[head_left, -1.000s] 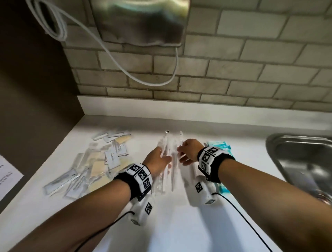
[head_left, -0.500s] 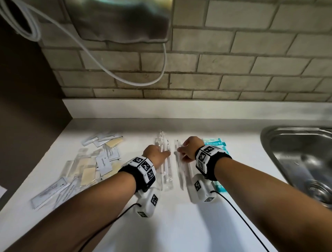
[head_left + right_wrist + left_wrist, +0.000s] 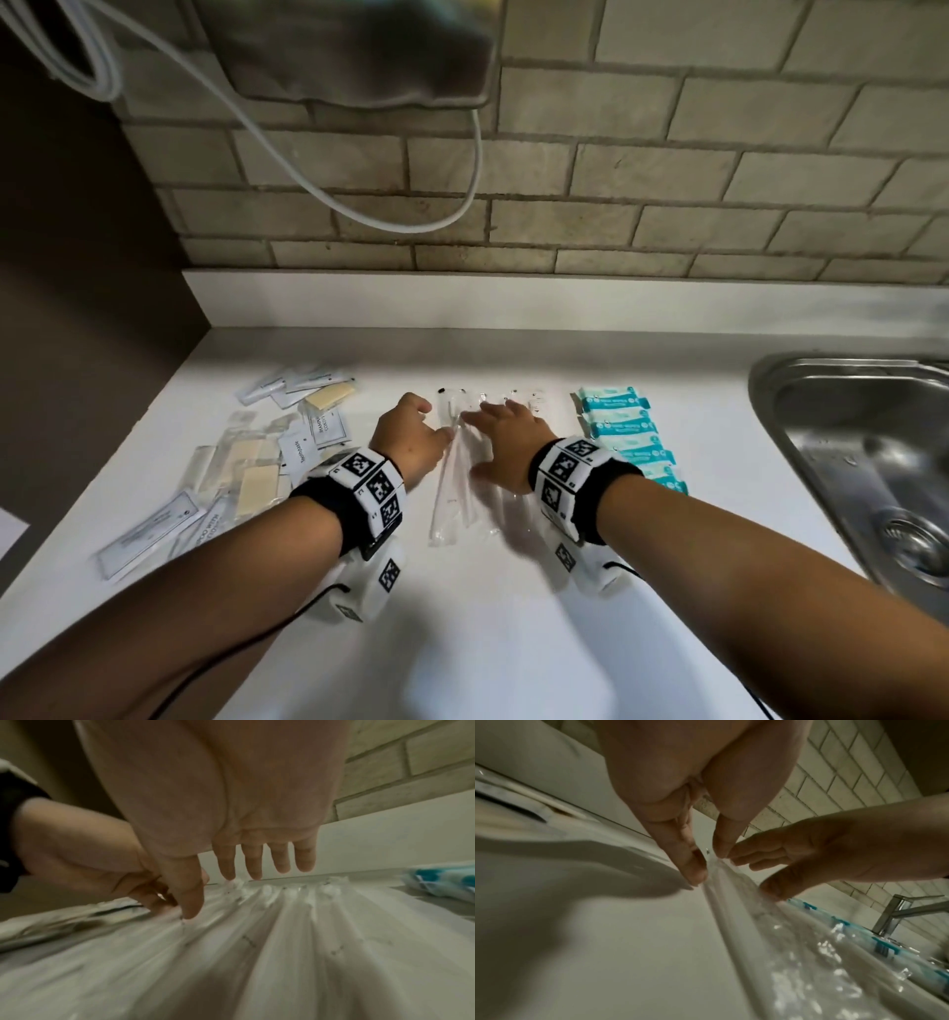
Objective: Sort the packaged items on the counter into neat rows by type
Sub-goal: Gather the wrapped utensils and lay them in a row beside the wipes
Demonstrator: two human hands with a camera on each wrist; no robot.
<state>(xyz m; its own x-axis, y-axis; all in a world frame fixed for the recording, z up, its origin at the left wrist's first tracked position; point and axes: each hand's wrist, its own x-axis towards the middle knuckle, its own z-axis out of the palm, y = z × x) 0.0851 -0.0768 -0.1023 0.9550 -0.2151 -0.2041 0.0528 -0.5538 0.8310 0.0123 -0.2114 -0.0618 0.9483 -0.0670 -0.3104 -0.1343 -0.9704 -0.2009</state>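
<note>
Several long clear packets [image 3: 452, 493] lie side by side in a row on the white counter [image 3: 488, 642], their far ends toward the wall. My left hand [image 3: 434, 421] is at the row's left edge, its fingertips [image 3: 695, 876] touching the outermost packet [image 3: 731, 902] and the counter. My right hand [image 3: 493, 437] is spread above the packets [image 3: 282, 923] with straight fingers [image 3: 254, 866], its thumb tip down on one. A neat row of teal wipe packs [image 3: 626, 437] lies to the right. A loose pile of white and beige sachets [image 3: 267, 462] is on the left.
A steel sink [image 3: 847, 462] is sunk into the counter at the right, with a tap [image 3: 895, 914] behind it. The brick wall and white upstand [image 3: 513, 303] close the back. A dark panel [image 3: 77, 257] bounds the left side. A cable [image 3: 359, 205] hangs from a wall unit.
A second ago both hands held clear packets raised off the counter. The packets now lie flat in the row, and my right hand has spread its fingers over them.
</note>
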